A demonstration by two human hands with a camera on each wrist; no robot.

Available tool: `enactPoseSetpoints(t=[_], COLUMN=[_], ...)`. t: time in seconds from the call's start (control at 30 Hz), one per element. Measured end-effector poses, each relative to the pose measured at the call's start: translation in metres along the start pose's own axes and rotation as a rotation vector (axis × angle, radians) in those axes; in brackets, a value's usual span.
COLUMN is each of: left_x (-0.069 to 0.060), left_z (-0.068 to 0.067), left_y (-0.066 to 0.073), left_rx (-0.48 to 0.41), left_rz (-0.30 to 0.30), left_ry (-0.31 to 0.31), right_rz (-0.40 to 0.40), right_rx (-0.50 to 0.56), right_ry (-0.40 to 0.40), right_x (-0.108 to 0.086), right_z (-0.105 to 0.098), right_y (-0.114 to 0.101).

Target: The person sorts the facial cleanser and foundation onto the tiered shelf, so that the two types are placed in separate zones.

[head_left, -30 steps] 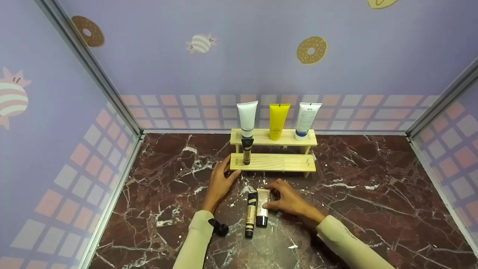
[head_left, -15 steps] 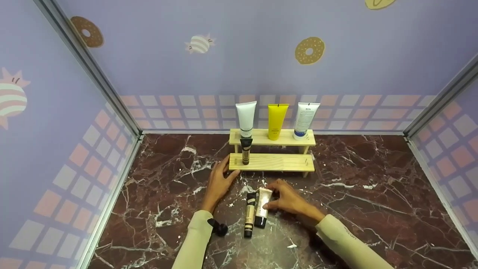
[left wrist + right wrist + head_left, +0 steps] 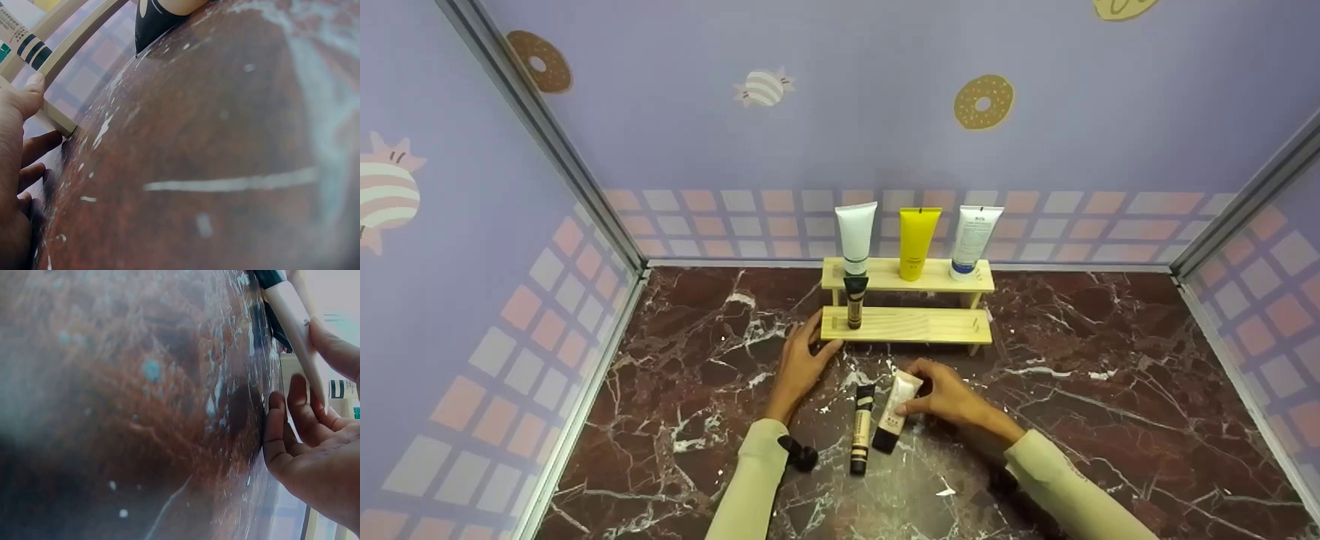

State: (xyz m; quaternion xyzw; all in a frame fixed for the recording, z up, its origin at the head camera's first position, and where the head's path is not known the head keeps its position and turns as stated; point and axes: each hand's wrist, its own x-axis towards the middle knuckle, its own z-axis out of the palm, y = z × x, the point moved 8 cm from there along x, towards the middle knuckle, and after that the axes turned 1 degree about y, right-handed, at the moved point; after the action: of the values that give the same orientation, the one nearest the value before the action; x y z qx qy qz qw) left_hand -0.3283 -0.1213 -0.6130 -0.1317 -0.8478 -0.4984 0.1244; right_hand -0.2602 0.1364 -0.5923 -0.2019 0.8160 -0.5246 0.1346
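Note:
In the head view my right hand (image 3: 952, 394) pinches a pale cream tube with a black cap (image 3: 896, 409) by its flat end. The tube slants, its cap toward the near left. The right wrist view shows thumb and fingers (image 3: 336, 349) on either side of the cream tube (image 3: 297, 332). My left hand (image 3: 801, 367) holds the left end of the lower step of a two-tier wooden stand (image 3: 922, 324); its thumb (image 3: 34, 93) lies on the wood edge. Left of the cream tube lies a beige tube with black ends (image 3: 861, 431).
A small dark tube (image 3: 855, 304) stands on the lower step's left end. On the upper step stand a white tube (image 3: 856, 236), a yellow tube (image 3: 918, 244) and a white tube with a blue base (image 3: 975, 240). Patterned walls (image 3: 840, 135) enclose the marble-patterned table (image 3: 1080, 420).
The cream tube has turned, its flat end swinging right and away from the beige tube as my right hand shifts slightly right. My left hand stays at the stand.

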Motion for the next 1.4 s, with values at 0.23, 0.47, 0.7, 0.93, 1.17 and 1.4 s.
enactPoseSetpoints(t=[0.23, 0.47, 0.7, 0.93, 1.17, 1.4], left_x=[0.0, 0.0, 0.0, 0.0, 0.0, 0.001], left_z=[0.0, -0.001, -0.002, -0.003, -0.002, -0.002], left_y=[0.002, 0.004, 0.004, 0.006, 0.002, 0.003], left_rx=[0.008, -0.002, -0.001, 0.011, 0.019, 0.008], left_rz=[-0.003, -0.009, -0.009, 0.017, 0.008, 0.011], left_ry=[0.016, 0.009, 0.013, 0.023, 0.025, 0.027], right_rz=[-0.002, -0.022, -0.011, 0.002, -0.01, -0.035], right_rx=[0.034, 0.083, 0.243, 0.264, 0.226, 0.224], right_ry=[0.018, 0.052, 0.104, 0.174, 0.215, 0.246], right_x=[-0.004, -0.007, -0.008, -0.007, -0.006, 0.0], right_z=[-0.005, -0.009, -0.015, -0.027, -0.044, -0.062], right_y=[0.0, 0.0, -0.003, -0.005, -0.014, -0.02])
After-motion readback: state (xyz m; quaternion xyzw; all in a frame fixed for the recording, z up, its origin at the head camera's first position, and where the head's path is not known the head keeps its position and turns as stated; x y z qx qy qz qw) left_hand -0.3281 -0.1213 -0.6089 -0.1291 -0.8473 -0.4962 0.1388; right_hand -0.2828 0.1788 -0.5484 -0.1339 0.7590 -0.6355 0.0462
